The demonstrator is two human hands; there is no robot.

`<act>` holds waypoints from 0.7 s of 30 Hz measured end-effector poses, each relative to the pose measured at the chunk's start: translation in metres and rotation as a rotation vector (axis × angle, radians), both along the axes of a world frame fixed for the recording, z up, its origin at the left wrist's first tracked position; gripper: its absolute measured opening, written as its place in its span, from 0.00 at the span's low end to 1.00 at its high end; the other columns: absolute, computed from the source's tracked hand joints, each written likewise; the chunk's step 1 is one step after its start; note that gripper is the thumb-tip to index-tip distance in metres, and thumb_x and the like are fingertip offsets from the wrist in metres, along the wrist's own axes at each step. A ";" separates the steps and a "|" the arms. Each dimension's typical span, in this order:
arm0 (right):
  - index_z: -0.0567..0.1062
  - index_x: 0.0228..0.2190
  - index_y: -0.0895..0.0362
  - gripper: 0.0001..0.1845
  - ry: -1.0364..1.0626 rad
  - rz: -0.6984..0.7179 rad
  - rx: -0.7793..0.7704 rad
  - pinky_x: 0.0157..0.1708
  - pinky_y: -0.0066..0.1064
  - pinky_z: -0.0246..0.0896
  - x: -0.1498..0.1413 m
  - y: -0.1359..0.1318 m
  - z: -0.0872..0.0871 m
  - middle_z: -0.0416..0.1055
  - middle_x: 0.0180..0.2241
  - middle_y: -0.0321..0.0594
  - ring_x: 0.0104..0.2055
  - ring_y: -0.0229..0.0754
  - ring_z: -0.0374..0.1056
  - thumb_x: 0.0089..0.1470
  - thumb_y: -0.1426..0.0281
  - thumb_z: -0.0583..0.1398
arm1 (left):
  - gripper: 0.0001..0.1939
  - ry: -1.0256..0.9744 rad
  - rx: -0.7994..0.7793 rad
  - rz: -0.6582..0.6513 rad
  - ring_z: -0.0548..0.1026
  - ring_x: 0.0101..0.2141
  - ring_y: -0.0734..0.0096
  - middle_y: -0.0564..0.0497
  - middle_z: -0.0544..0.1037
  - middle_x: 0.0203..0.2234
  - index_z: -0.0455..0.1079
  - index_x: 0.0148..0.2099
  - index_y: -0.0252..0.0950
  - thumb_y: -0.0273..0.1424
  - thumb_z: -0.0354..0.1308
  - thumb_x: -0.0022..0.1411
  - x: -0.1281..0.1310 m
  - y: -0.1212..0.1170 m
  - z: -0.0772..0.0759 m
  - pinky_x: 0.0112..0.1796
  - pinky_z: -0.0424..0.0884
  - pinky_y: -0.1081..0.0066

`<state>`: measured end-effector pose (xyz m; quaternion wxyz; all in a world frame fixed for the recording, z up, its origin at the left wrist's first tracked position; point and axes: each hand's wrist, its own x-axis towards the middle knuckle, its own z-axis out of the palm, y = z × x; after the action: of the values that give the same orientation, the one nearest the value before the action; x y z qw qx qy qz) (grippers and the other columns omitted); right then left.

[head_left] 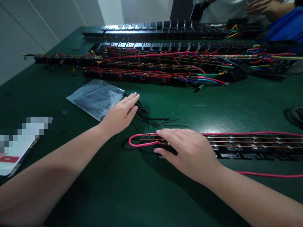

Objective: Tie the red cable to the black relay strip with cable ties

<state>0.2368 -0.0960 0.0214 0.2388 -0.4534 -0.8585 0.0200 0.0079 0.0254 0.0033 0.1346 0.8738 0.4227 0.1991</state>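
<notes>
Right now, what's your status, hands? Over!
Left hand open, at the black ties by the plastic bag. Right hand over the black strip's end, near the pink cable loop. Loose ties might get in the way. Over.

The tabletop [113, 186] is showing deep green, turning paler where light is glaring on it. Along the near strip [260, 156], copper-coloured lines are running in parallel over black, with silvery spots repeating between them. The looped wire [134, 136] is glowing pinkish red, while the cable ties [151, 119] are showing plain black. The plastic bag [94, 94] is looking cloudy blue-grey. Across the black far assemblies [142, 71], red, blue, green and yellow wires [210, 78] are mixing; their finer colouring is perhaps blurring in the dimness. The card [26, 148] is showing white with a red band.
</notes>
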 end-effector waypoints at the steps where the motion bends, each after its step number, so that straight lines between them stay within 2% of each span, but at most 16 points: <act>1: 0.76 0.44 0.61 0.16 -0.001 -0.001 0.001 0.42 0.41 0.70 0.000 0.000 0.000 0.80 0.43 0.48 0.43 0.49 0.76 0.59 0.63 0.61 | 0.27 0.044 -0.001 0.003 0.55 0.67 0.64 0.41 0.58 0.66 0.55 0.68 0.32 0.38 0.40 0.72 0.000 0.000 -0.001 0.65 0.53 0.55; 3: 0.76 0.44 0.61 0.16 -0.007 0.000 0.003 0.42 0.41 0.70 0.000 0.000 0.000 0.80 0.43 0.48 0.43 0.49 0.76 0.59 0.64 0.61 | 0.28 0.149 -0.021 -0.009 0.52 0.67 0.60 0.40 0.56 0.67 0.54 0.68 0.32 0.40 0.38 0.72 0.000 0.001 -0.003 0.65 0.50 0.52; 5: 0.76 0.44 0.61 0.16 -0.007 0.006 0.004 0.41 0.41 0.70 0.000 0.000 0.000 0.80 0.43 0.47 0.43 0.49 0.76 0.59 0.64 0.61 | 0.28 0.212 -0.020 -0.035 0.54 0.67 0.58 0.41 0.58 0.67 0.56 0.68 0.34 0.41 0.37 0.72 -0.001 0.002 -0.004 0.65 0.51 0.50; 10: 0.76 0.44 0.61 0.16 -0.005 0.011 0.009 0.41 0.40 0.70 0.000 -0.001 0.001 0.80 0.43 0.46 0.43 0.48 0.76 0.59 0.64 0.62 | 0.23 0.171 0.087 -0.057 0.68 0.58 0.58 0.43 0.71 0.58 0.67 0.60 0.36 0.38 0.42 0.71 0.000 0.000 -0.002 0.59 0.63 0.54; 13: 0.75 0.44 0.62 0.15 -0.001 0.015 0.023 0.40 0.40 0.69 0.000 0.000 0.003 0.80 0.43 0.46 0.42 0.48 0.76 0.58 0.65 0.62 | 0.20 0.129 0.118 -0.070 0.70 0.54 0.60 0.44 0.74 0.53 0.70 0.57 0.35 0.33 0.43 0.70 0.000 -0.001 0.000 0.57 0.65 0.55; 17: 0.75 0.44 0.61 0.15 0.012 0.020 0.016 0.40 0.40 0.69 0.000 -0.001 0.002 0.80 0.43 0.45 0.43 0.48 0.76 0.57 0.66 0.63 | 0.24 0.110 0.144 -0.034 0.66 0.59 0.61 0.45 0.71 0.57 0.66 0.60 0.37 0.22 0.42 0.65 -0.001 0.000 0.000 0.61 0.61 0.54; 21: 0.75 0.44 0.61 0.16 0.025 0.021 0.019 0.38 0.40 0.69 0.000 -0.001 0.001 0.80 0.42 0.44 0.41 0.48 0.76 0.55 0.66 0.65 | 0.31 0.180 0.114 -0.024 0.57 0.66 0.58 0.45 0.62 0.64 0.60 0.65 0.38 0.20 0.44 0.61 -0.004 0.003 -0.006 0.63 0.57 0.50</act>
<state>0.2371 -0.0974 0.0223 0.2535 -0.4417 -0.8604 0.0199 0.0041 0.0281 -0.0024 0.0485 0.8994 0.4105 0.1421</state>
